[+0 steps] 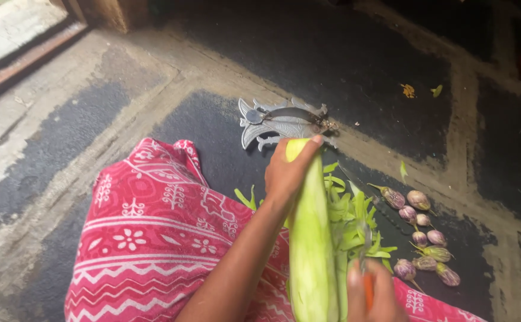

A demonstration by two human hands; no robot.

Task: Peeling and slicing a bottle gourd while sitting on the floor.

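left hand [285,176] grips pale gourd [309,238] | right hand [372,298] holds peeler [366,253]

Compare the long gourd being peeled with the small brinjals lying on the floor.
The long gourd is one large, pale green cylinder; the brinjals are several small, purple-streaked ovals with green stalks. The gourd is held by the left hand, with the right hand at its side; the brinjals lie untouched. Both sit beside the green peelings.
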